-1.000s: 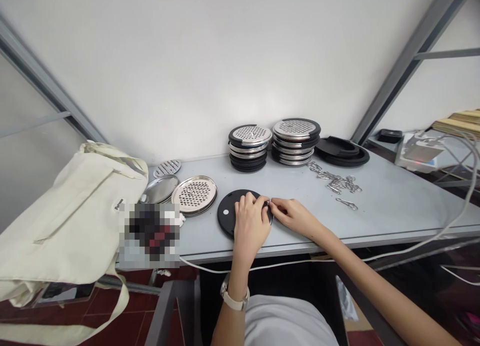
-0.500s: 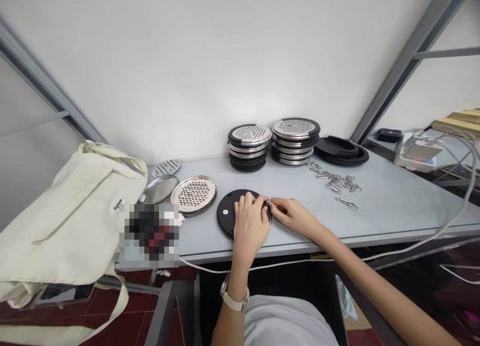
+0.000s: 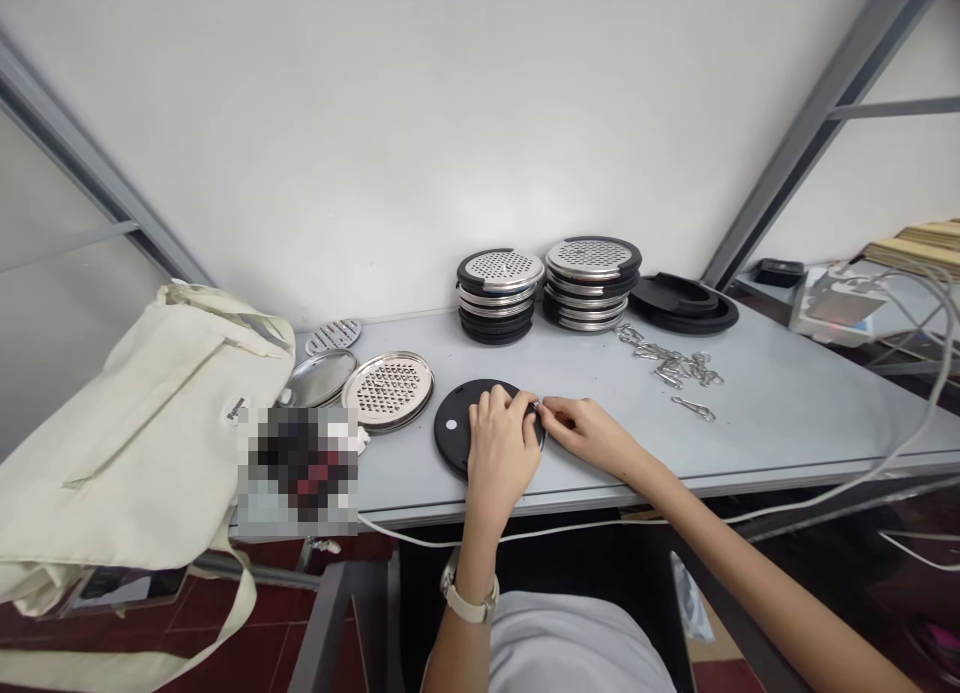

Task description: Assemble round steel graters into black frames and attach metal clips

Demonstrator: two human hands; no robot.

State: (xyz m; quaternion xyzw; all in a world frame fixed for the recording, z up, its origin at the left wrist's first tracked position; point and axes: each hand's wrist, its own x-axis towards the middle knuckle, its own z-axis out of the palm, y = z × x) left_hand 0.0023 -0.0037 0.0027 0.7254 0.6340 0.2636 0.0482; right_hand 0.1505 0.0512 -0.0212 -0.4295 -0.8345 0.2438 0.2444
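A round black disc with a white dot lies flat near the front edge of the table. My left hand rests over its right part, with thumb and forefinger bent around the rim. At that rim my right hand is pinched closed, its fingertips touching the left hand's. A small metal glint shows between the fingertips; most of that piece is hidden. Right of the hands lie a single wire clip and a pile of metal clips.
Perforated metal grater discs lie to the left, beside a cream bag. Two stacks of black-rimmed graters stand by the wall, with black round trays to their right. A white cable crosses the table's front edge.
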